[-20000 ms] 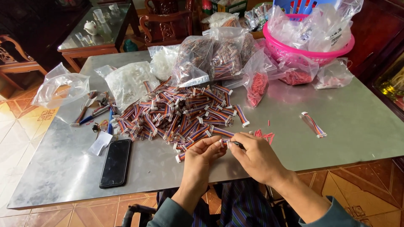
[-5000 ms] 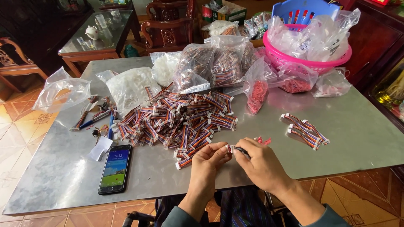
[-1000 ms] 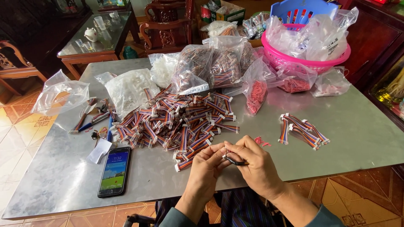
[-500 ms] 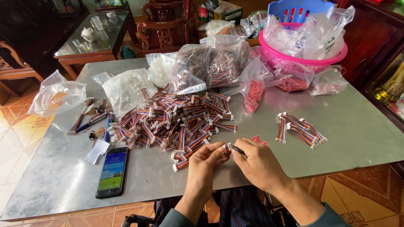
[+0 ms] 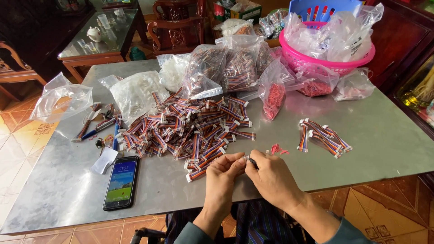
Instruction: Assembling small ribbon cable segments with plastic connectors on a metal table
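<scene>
The grey metal surface (image 5: 370, 149) carried everything. At its far right corner sat the pink basket (image 5: 296, 49), heaped with clear bags bearing white labels. Left of the basket leaned clear bags of striped cables (image 5: 235, 68), and just before it two bags of small red parts (image 5: 274, 97). Further left of the basket lay white-filled bags (image 5: 135, 92) and an empty clear bag (image 5: 61, 99). The big pile of ribbon cables (image 5: 190, 131) spread in the middle, well before the basket; a small sorted bunch (image 5: 323, 138) lay apart to its right. A dark phone (image 5: 121, 181) rested at the near left.

At the near edge the left hand (image 5: 224, 174) and right hand (image 5: 271, 178) met, both grips pinched together on one cable connector (image 5: 247, 158). This looked like fitting or checking a connector; the next move would call for fine fingertip alignment.
</scene>
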